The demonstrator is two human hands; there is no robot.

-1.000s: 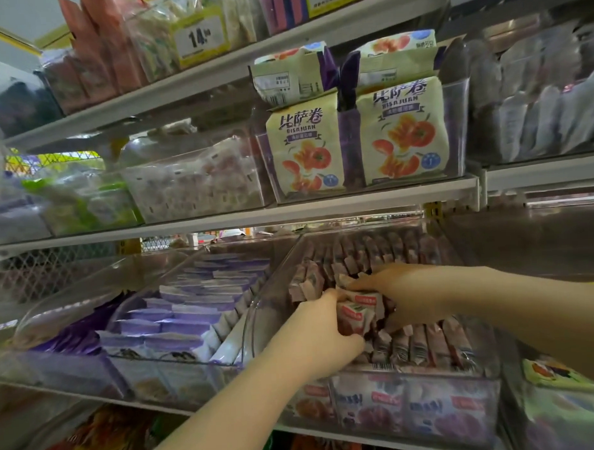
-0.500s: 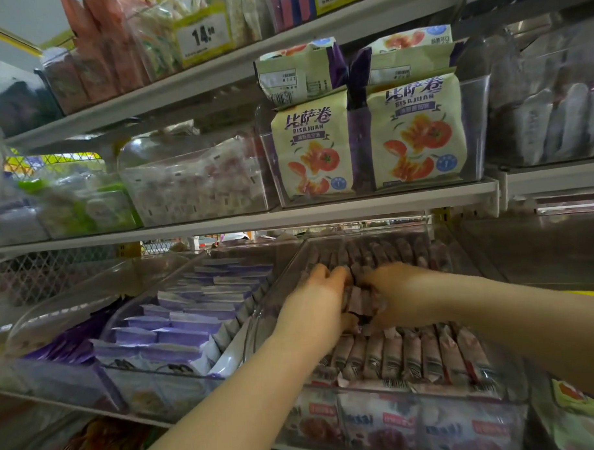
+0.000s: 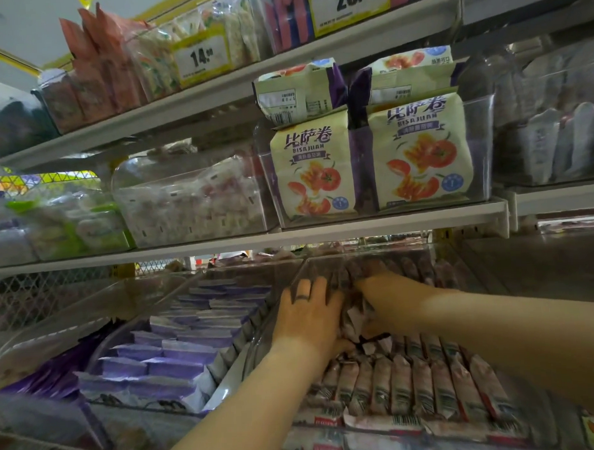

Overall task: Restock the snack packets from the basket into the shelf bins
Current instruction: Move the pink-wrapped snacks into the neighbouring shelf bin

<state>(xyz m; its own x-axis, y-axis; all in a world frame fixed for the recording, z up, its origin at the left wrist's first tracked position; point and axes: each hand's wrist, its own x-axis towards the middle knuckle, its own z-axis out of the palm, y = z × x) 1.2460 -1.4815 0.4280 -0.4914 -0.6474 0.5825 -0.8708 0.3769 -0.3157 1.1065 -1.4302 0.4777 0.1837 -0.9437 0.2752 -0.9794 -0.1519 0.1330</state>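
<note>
Both my hands are inside a clear plastic bin (image 3: pixel 259 330) on the lower shelf, which holds rows of pinkish-brown snack packets (image 3: pixel 405 386) standing on edge. My left hand (image 3: pixel 309 315), with a ring on one finger, lies palm-down and presses against the packets in the bin's middle. My right hand (image 3: pixel 375 289) reaches in from the right, its fingers wrapped around a bunch of the same packets; the fingertips are hidden among them. The basket is not in view.
A clear bin of purple packets (image 3: pixel 178 343) stands left of the one I work in. The shelf above (image 3: pixel 389 221) hangs low over my hands, with cream tomato-print bags (image 3: pixel 315 163) in a clear bin. Price tags (image 3: pixel 200 58) hang higher up.
My view has moved closer and tilted up. Both hands have slid deeper toward the back of the bin, pushing the packets together. A second ago they held a red-and-white packet nearer the front.
</note>
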